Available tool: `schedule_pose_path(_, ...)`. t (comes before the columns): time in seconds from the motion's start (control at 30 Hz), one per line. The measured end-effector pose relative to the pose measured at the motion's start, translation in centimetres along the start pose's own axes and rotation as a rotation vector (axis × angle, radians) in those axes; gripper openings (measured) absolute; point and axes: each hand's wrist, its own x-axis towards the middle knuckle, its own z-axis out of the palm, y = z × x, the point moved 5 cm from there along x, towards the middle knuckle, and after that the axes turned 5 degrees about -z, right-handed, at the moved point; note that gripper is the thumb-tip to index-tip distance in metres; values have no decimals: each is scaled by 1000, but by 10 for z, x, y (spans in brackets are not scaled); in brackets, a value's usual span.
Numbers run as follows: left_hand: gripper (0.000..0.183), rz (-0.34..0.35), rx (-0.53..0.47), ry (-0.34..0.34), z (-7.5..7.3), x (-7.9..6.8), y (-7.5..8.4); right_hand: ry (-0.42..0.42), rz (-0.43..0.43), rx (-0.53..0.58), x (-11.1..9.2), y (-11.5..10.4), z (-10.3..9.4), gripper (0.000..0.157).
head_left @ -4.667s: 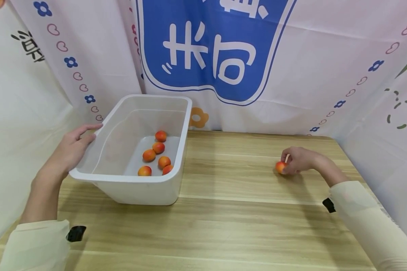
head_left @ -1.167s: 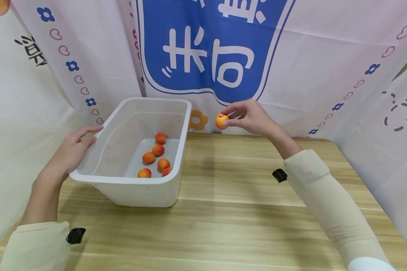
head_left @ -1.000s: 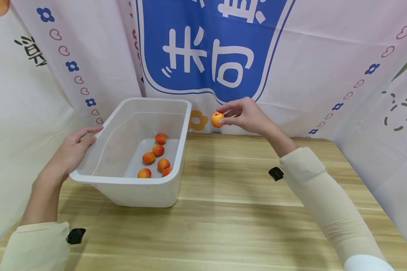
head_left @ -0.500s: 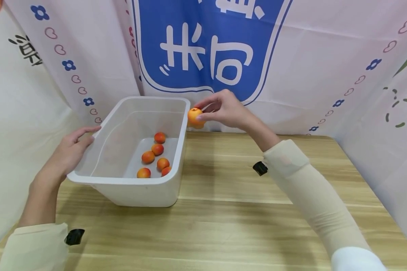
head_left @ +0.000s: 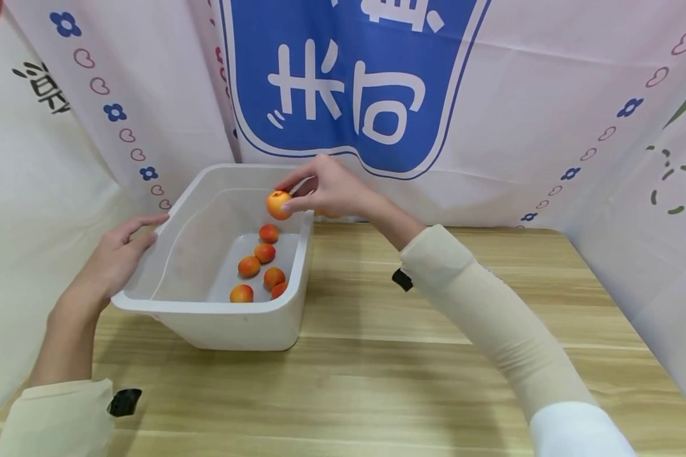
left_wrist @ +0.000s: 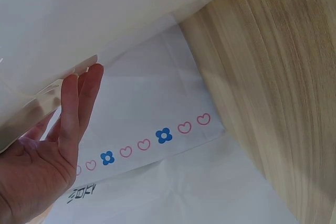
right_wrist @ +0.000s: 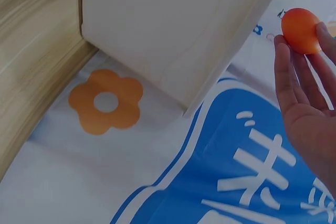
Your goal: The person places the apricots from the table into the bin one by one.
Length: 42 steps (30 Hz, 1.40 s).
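Observation:
An apricot (head_left: 279, 205), orange-yellow and smooth, is pinched between the thumb and fingers of my right hand (head_left: 334, 186). This hand is above the far right part of a white plastic tub (head_left: 206, 306). In the right wrist view the same apricot (right_wrist: 301, 30) looks deep orange at the fingertips. Several red-orange apricots (head_left: 249, 266) lie on the tub's floor, mostly along its right side; the near right one is partly hidden by the rim. My left hand (head_left: 114, 257) touches the tub's left rim from outside, its fingers nearly straight against it in the left wrist view.
The tub stands on a wood-grain table (head_left: 434, 381), toward the left. White printed cloth (head_left: 526, 127) with a blue panel hangs close behind the table, and further cloth encloses both sides.
My right hand has picked the apricot off the table's right side, raised it and carried it left, over the rim and above the tub. The left hand keeps its place at the rim.

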Motion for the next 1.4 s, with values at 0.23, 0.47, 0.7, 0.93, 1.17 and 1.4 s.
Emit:
schedule_pose_path(0.23, 48, -8, 1, 5, 0, 0, 0, -86, 6, -13, 19, -12, 25, 35)
schedule_pose_path(0.47, 49, -4, 1, -3, 0, -1, 1, -179, 43, -11, 39, -11, 53, 31)
schedule_pose_path(0.7, 49, -4, -3, 4, -1, 0, -1, -264, 82, -72, 54, -6, 76, 25)
schedule_pose_path(0.93, 49, 4, 1, 18, 0, 1, -2, -286, 126, -91, 63, 4, 90, 29)
schedule_pose_path(1.17, 49, -2, 4, 20, 0, 0, -2, -311, 175, -116, 69, 13, 96, 26)
schedule_pose_path(1.4, 50, -6, 15, 20, 1, 1, -1, -305, 200, -152, 73, 25, 96, 20)
